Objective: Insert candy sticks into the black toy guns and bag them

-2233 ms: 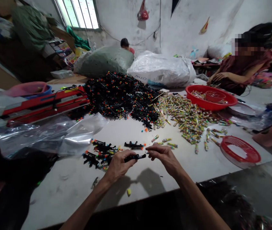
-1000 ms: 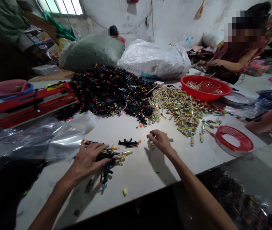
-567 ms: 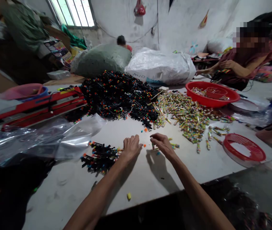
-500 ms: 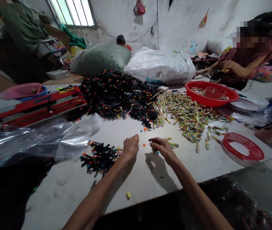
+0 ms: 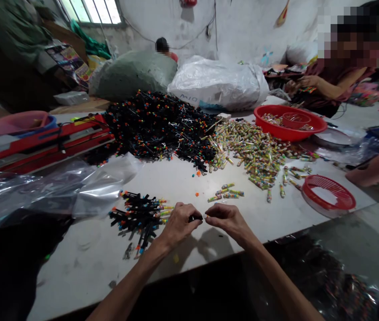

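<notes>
From afar, I'm now seeing the left hand gripping a freshly lifted black plastic toy piece over the flat white table, the right hand pinching a tiny orange-and-pale bit beside it, apparently aligning both.

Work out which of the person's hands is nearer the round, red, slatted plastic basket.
Right. The right hand is left of the basket; the left hand is farther left.
</notes>
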`<state>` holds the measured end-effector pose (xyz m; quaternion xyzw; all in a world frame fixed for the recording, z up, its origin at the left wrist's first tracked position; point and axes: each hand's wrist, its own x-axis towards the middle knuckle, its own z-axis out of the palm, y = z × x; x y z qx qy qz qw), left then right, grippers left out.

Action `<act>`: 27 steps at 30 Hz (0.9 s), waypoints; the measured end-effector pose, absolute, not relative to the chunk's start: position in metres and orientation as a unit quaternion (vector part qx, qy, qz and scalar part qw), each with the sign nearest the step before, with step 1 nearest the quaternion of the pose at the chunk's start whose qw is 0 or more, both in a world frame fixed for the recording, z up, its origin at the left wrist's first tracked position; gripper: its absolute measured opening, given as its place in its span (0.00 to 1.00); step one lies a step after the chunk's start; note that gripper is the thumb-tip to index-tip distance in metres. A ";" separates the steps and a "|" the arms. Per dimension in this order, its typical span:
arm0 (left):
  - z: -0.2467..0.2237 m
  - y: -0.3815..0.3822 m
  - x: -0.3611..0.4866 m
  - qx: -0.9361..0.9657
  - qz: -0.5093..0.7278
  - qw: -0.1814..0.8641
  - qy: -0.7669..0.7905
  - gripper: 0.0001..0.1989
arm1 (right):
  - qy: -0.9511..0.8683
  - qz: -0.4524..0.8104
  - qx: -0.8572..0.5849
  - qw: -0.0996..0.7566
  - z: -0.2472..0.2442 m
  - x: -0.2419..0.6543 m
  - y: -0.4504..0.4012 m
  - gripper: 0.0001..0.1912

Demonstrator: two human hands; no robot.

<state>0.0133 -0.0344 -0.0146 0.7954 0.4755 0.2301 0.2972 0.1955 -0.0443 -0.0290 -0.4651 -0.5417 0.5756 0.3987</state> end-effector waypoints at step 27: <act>-0.017 -0.054 -0.014 0.796 0.125 0.395 0.440 0.04 | -0.633 0.580 -0.434 0.272 -0.035 0.183 -0.068 0.06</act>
